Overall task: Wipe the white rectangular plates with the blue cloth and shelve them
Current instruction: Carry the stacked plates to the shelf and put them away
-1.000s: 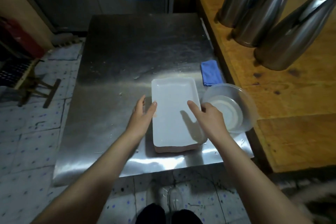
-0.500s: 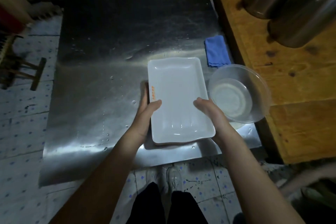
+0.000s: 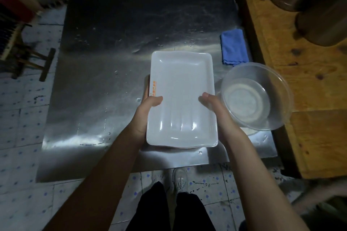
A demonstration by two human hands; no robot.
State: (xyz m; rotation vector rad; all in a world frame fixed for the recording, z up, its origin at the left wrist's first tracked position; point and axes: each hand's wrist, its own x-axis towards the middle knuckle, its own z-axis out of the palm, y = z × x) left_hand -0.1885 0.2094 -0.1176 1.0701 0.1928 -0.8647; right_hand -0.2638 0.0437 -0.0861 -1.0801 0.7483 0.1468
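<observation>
Left hand (image 3: 145, 111), right hand (image 3: 213, 106) grip white plate (image 3: 182, 88) | orange rim print (image 3: 153, 88) illegible

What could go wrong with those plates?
The plates seem stacked, held only at the sides by the left hand and right hand. Water drops dot the table, so a wet grip might slip. The right hand is right beside the bowl and could knock it.

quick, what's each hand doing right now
Left hand: grips the white plates by their left edge.
Right hand: grips their right edge.
</observation>
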